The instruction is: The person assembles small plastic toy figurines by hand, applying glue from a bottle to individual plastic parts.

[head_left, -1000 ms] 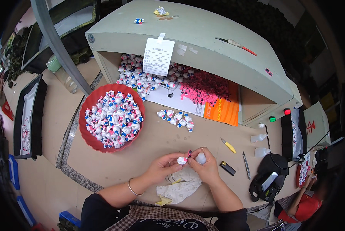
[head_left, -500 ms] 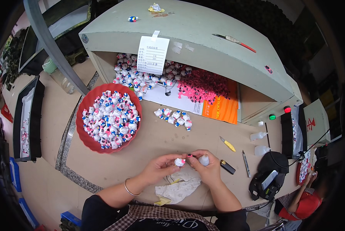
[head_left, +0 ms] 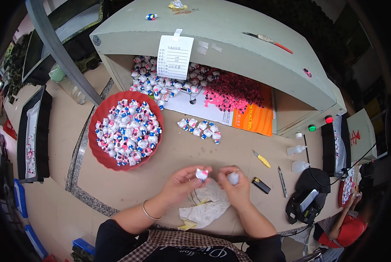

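Note:
Between the fingertips of my left hand is a small white figurine with pink and blue parts. My right hand is closed around a small translucent bottle, a short gap away from the figurine. Whether its thumb and forefinger also pinch a small piece cannot be made out. Below both hands lies a stained white cloth. Farther off, several similar figurines form a loose group on the table. A red scalloped bowl full of them stands to the left.
Under the grey shelf are heaped figurines and pink-and-black pieces. A black lighter, a yellow knife, a slim cutter, two bottles and a black bag are at right, beyond them another person.
My hands have moved apart, and the figurine has turned in my left fingers. The pink-and-black piece seen earlier at my right fingertips no longer shows there. The whole view has shifted slightly.

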### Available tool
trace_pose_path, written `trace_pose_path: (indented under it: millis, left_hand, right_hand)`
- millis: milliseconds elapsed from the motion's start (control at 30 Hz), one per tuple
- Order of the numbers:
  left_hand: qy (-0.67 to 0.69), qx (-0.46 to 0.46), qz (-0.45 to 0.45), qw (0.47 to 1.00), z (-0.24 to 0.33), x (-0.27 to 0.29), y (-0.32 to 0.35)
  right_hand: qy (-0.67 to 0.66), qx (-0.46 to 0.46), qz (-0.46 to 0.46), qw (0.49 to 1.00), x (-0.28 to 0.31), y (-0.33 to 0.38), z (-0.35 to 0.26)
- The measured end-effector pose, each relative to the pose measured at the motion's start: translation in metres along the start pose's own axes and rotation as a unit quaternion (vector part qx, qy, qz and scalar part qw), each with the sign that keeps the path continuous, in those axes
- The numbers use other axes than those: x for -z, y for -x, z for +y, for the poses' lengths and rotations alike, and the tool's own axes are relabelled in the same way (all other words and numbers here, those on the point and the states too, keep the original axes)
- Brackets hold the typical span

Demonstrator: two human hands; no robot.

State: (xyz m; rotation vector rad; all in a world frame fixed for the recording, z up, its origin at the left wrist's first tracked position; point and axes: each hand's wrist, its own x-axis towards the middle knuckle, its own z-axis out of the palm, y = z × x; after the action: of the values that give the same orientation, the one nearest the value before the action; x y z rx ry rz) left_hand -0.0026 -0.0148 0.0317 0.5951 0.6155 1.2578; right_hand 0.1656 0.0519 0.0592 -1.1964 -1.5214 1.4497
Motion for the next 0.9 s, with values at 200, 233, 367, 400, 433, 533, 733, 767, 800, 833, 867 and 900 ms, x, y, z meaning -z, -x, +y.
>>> trace_pose_path:
  millis: [200,233,367,400,433,533,733,767,800,833,867,900]
  left_hand:
    - [0.079,-0.14,0.17,0.972,0.023,0.018,-0.005]
    - [0.079,-0.139,0.173,0.972,0.025,0.019,-0.004]
    - [0.07,-0.169,0.181,0.966,0.029,0.021,-0.001]
    - [0.071,-0.17,0.181,0.966,0.03,0.021,-0.002]
    - [0.07,-0.17,0.18,0.966,0.029,0.02,-0.002]
    - [0.051,-0.161,0.164,0.972,0.023,0.022,-0.002]
    - [-0.07,0.021,0.063,0.995,0.009,0.009,0.003]
    - [-0.07,0.023,0.063,0.995,0.006,0.008,0.003]
    - [-0.043,0.0,0.079,0.996,0.003,0.01,0.001]
    - [-0.016,-0.023,0.095,0.995,0.001,0.01,0.0]
    - [-0.016,-0.021,0.094,0.995,0.004,0.01,0.0]
    - [0.009,-0.043,0.115,0.992,0.009,0.01,-0.001]
  right_hand:
    - [0.139,0.111,-0.12,0.977,0.021,-0.012,0.0]
    - [0.189,0.166,-0.167,0.953,0.018,-0.011,0.0]
    - [0.381,0.243,-0.246,0.858,0.004,-0.003,-0.003]
    - [0.381,0.243,-0.246,0.858,0.002,-0.002,0.001]
    - [0.4,0.26,-0.231,0.848,0.001,-0.002,0.009]
    - [0.365,0.239,-0.195,0.878,0.003,-0.008,0.017]
    - [0.021,-0.09,-0.064,0.994,0.013,-0.002,0.0]
    - [-0.037,-0.09,-0.053,0.994,0.012,0.0,-0.002]
    - [-0.037,-0.09,-0.05,0.994,0.014,-0.002,-0.001]
    - [0.082,0.03,-0.07,0.994,0.019,-0.006,0.002]
    - [0.2,0.148,-0.088,0.965,0.021,-0.007,0.004]
    - [0.199,0.147,-0.087,0.965,0.022,-0.006,0.007]
